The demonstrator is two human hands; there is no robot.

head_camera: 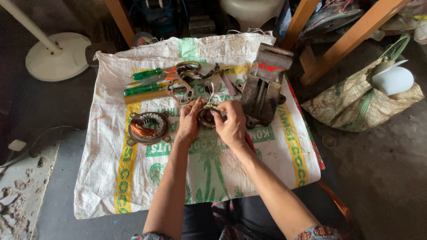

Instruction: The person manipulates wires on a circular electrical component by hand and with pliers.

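My fingers (216,116) on both hands pinch a small round wound coil (207,117) above the sack-covered worktop (267,155), just in front of the metal vise (263,86). I judge steady, even pressure keeps its loose wire ends (211,91) from snagging.

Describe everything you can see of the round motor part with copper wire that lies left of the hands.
The stator is a ring of grey metal laminations with inner teeth, set in a dull, rusty-looking frame with corner lugs. Orange-copper winding fills its left side. It lies flat on the white woven sack, below the green-handled screwdrivers. The left hand is near, but no hand touches it.
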